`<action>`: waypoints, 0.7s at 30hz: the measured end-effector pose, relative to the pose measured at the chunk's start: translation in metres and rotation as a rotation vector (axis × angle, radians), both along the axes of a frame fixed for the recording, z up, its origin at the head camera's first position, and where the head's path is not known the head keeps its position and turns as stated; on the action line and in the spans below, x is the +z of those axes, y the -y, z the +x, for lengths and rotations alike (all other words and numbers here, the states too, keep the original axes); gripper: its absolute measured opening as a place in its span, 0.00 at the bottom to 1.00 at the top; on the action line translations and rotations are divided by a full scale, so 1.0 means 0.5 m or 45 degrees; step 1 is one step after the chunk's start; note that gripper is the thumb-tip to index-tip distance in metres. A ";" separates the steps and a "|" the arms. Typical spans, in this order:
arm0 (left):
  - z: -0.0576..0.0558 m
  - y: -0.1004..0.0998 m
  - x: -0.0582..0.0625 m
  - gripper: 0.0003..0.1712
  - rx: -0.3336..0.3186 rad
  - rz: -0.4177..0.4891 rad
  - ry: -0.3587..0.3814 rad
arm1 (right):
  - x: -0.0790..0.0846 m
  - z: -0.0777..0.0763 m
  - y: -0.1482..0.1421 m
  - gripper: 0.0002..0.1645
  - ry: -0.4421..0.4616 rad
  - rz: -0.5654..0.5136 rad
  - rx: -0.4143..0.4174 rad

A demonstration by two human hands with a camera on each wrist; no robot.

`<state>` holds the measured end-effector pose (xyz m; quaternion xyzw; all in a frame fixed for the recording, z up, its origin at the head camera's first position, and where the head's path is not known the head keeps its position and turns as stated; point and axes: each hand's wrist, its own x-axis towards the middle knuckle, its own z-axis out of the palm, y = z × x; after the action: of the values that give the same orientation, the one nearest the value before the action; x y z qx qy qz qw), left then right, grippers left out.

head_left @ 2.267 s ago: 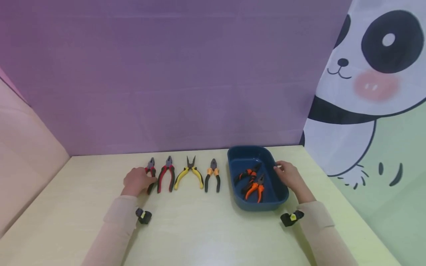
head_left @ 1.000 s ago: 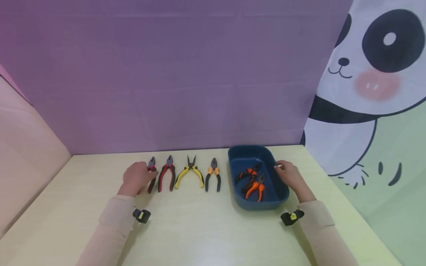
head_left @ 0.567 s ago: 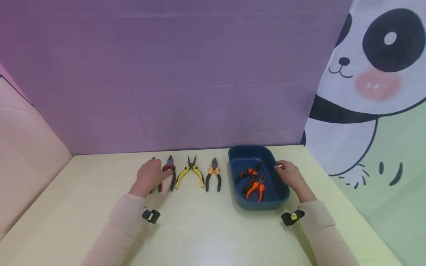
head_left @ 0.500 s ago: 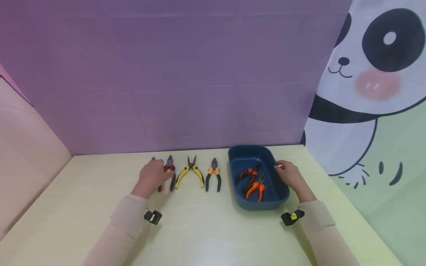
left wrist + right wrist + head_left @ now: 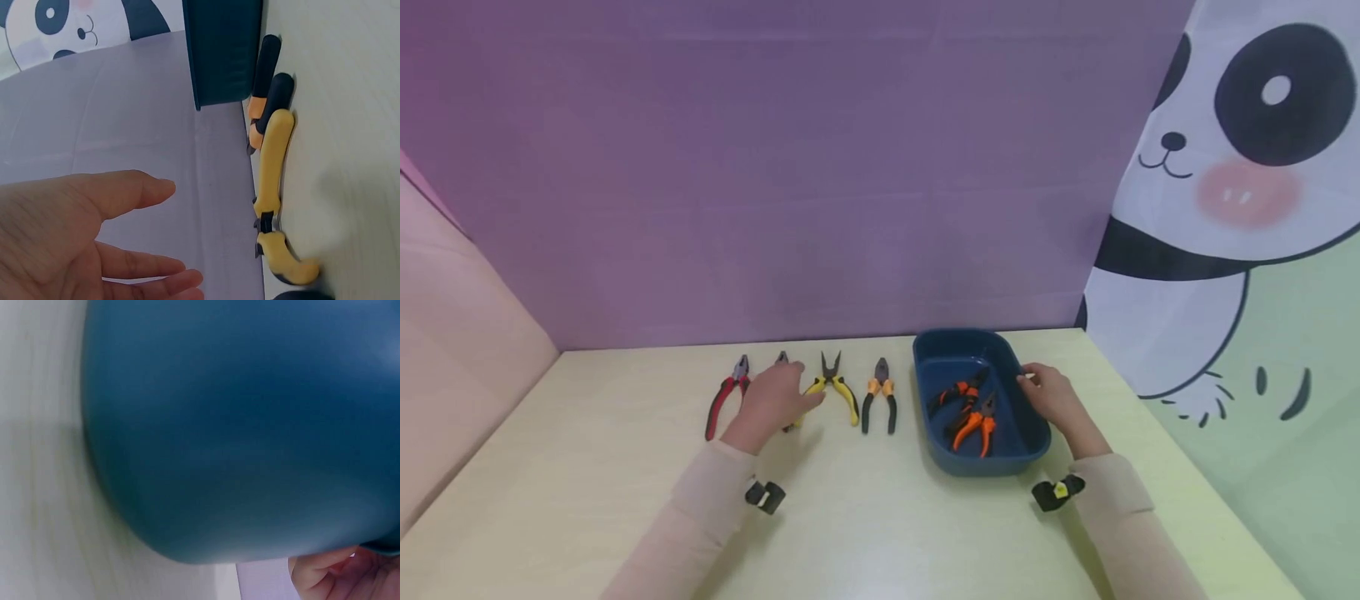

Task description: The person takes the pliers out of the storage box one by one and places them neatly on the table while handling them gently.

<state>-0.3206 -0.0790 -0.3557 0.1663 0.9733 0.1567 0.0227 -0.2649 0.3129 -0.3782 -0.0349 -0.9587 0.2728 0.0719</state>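
Observation:
My left hand [image 5: 772, 402] hovers over the second red-and-black pliers [image 5: 782, 357], hiding most of them. In the left wrist view its thumb and fingers are extended, with nothing between them. To its left lie other red-and-black pliers [image 5: 724, 400], one handle partly covered. Yellow long-nose pliers [image 5: 847, 398] lie just right of the hand, handles spread. Further right are orange-and-black pliers [image 5: 881, 392]. My right hand [image 5: 1054, 400] grips the right rim of a blue plastic tub [image 5: 981, 464]; its curled fingers [image 5: 315, 573] show under the rim in the right wrist view.
Inside the tub lie orange-and-black pliers [image 5: 958, 390] and bright orange-handled pliers [image 5: 977, 432], overlapping. The pale wooden table [image 5: 865, 517] meets a purple backdrop [image 5: 820, 208] behind the tools. A panda-printed wall [image 5: 1172, 325] stands at the right.
My left hand has moved right, from the leftmost pliers to over the second pair. The leftmost pliers' handles now stand wider apart. My right hand and the tub have stayed put.

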 end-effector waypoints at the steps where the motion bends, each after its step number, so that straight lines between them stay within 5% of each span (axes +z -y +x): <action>1: 0.001 -0.005 -0.001 0.36 -0.010 0.000 -0.003 | 0.000 0.000 0.000 0.20 -0.003 0.000 0.001; 21: 0.021 -0.095 0.006 0.32 -0.156 0.074 -0.006 | 0.004 0.001 0.000 0.19 0.008 -0.010 0.006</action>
<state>-0.3099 -0.0318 -0.3527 0.2265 0.9564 0.1826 0.0253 -0.2645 0.3130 -0.3764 -0.0338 -0.9579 0.2767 0.0681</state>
